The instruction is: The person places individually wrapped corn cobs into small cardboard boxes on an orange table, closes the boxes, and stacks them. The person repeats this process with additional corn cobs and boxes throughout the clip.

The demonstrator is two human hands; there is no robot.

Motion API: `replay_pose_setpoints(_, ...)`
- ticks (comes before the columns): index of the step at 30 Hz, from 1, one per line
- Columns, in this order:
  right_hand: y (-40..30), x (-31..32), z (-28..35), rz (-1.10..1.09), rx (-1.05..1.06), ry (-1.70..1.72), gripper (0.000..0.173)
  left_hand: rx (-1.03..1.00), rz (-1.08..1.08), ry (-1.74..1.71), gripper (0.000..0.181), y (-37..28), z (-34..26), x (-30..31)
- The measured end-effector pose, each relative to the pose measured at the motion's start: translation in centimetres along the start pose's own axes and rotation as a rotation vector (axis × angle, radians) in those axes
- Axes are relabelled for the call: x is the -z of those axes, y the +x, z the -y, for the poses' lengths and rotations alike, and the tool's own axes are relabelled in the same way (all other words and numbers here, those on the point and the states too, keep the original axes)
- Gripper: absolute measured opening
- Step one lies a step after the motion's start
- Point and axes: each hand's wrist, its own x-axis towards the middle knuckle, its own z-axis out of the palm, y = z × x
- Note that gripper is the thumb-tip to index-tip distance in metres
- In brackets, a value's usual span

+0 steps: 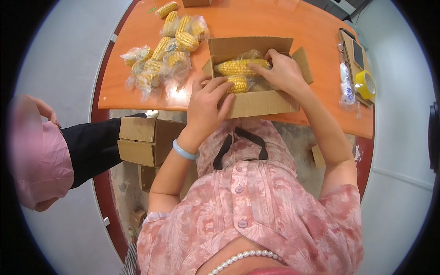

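Note:
An open cardboard box (263, 104) stands at the table's near edge, flaps spread. Inside lie two ears of yellow corn in clear plastic: a long ear (237, 67) along the back and a second ear (239, 84) in front of it, its left end covered by fingers. My right hand (285, 70) reaches in from the right, thumb and fingertips on the long ear's right end. At the front left corner is my left hand (209, 103), fingers over the rim by the second ear, thumb against the front wall. Whether it grips the box or the ear is hidden.
Several bagged corn ears (161, 60) lie piled on the orange table (254, 17), left of the box. At the right are yellow tape (365, 84), a phone (358, 54) and flat cardboard (347, 41). Another cardboard box (137, 141) sits below table level, beside a person (51, 147).

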Motion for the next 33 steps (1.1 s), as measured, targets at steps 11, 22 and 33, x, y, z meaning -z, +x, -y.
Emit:
replay_pose_setpoints(11, 1.4, -1.5, -0.8, -0.073, -0.021, -0.005, 0.033, -0.116, 0.166, 0.04, 0.017, 5.2, 0.0, 1.5)
replay_pose_setpoints(22, 1.0, 0.1, -0.9, -0.039, 0.022, 0.174, 0.034, -0.057, 0.271, 0.024, 0.024, 7.6, 1.9, -3.1)
replay_pose_setpoints(33, 1.0, -2.3, 1.3, -0.098, 0.572, 0.003, 0.029, 0.021, 0.209, 0.105, 0.013, 6.6, 3.6, -2.2)
